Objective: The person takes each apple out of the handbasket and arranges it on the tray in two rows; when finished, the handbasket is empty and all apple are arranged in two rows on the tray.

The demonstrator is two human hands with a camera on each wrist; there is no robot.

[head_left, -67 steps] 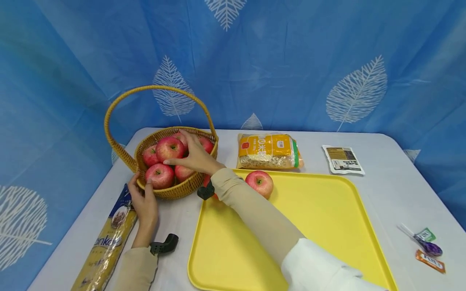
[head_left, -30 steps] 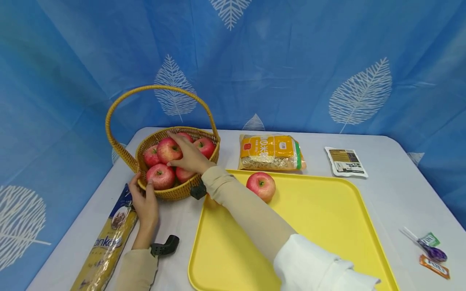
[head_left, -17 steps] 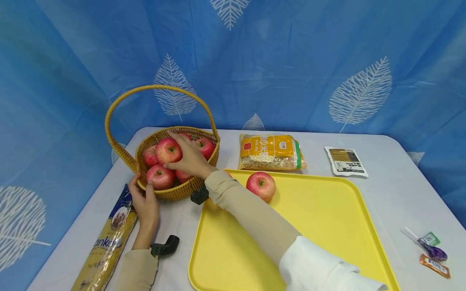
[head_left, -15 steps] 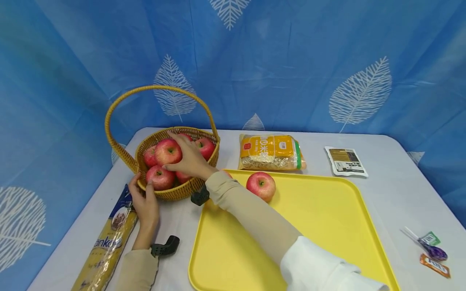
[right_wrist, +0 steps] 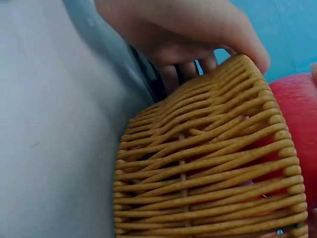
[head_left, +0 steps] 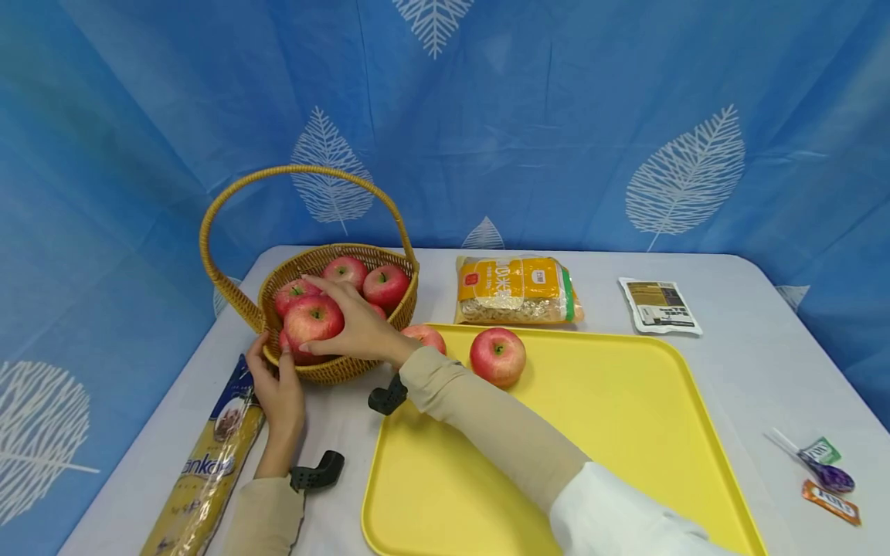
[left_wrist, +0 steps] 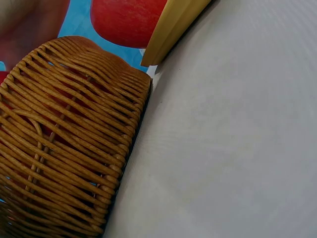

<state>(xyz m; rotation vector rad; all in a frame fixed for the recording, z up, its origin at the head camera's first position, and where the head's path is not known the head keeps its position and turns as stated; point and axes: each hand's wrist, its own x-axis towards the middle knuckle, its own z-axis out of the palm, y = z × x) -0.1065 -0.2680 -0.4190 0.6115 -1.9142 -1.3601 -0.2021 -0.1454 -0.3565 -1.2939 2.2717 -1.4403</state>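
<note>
My right hand holds a red apple over the near left part of the wicker basket, thumb at its near side and fingers behind. This apple partly covers another one just below it. More apples, such as one at the back and one at the right, lie in the basket. My left hand grips the basket's near left rim, thumb on the rim. In the right wrist view, the left hand has its fingers down the outside of the weave.
On the yellow tray sit two apples, one near the back edge and one at the corner beside the basket. A noodle packet lies left, a grain bag behind, a pouch and sweets right.
My right hand has brought the apple toward the near side of the basket, uncovering apples at the back and the one in the tray's corner. The left hand has stayed on the rim.
</note>
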